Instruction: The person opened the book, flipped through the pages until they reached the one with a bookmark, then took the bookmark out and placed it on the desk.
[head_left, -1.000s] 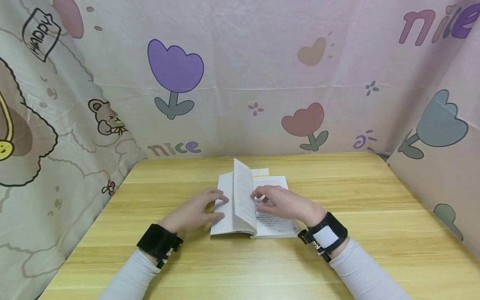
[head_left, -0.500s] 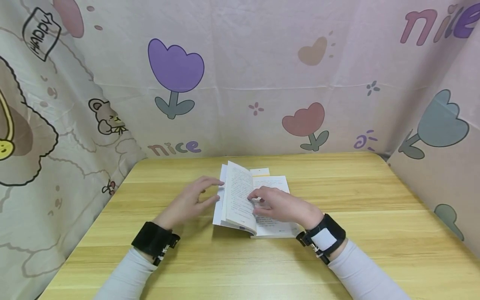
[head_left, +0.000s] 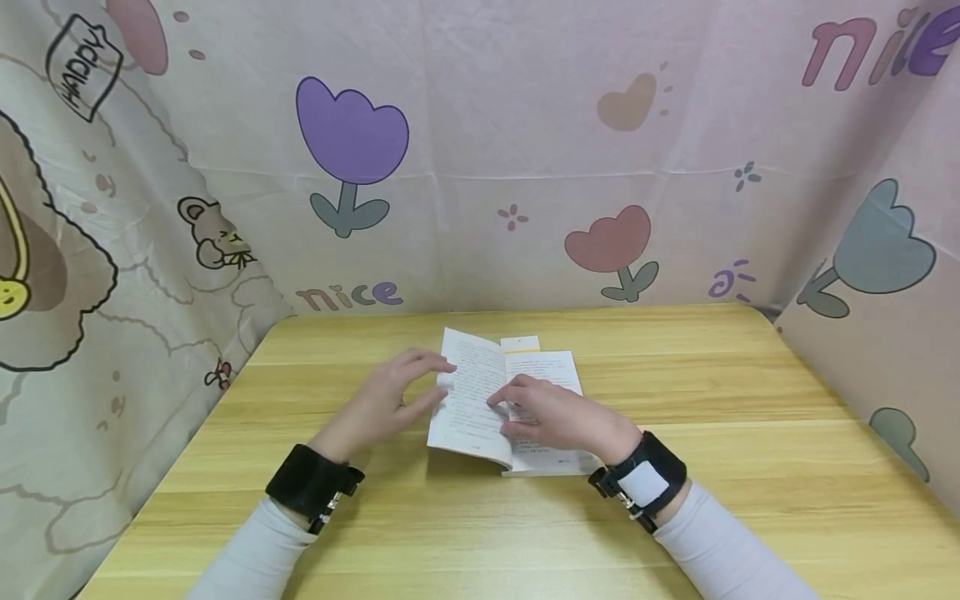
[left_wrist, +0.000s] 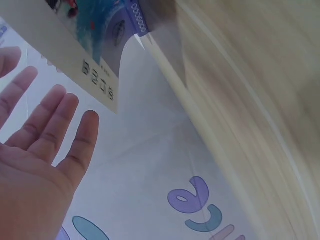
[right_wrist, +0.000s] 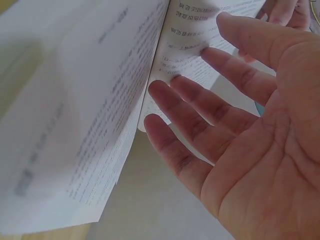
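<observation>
An open book (head_left: 467, 408) with white printed pages lies in front of me on the table; its left side is raised at a slant. My left hand (head_left: 386, 408) is at the left edge of that side, index finger and thumb at the page margin. In the left wrist view, its other fingers extend loosely near the book's colourful cover (left_wrist: 100, 30). My right hand (head_left: 562, 417) lies over the right page, its fingertips touching the left page close to the gutter. Seen from the right wrist, its fingers are nearly straight against the printed pages (right_wrist: 170, 55).
A white piece with a yellow stripe (head_left: 520, 343) sticks out past the book's far edge. The wooden table (head_left: 675, 358) ends at a patterned cloth backdrop (head_left: 480, 125), which also hangs along both sides. A black strap with a camera (head_left: 645, 482) is on each wrist.
The upright pages have swung left and now lie together on the left side, which has lifted off the table. My left hand moved slightly up and away, then back to the page edge.
</observation>
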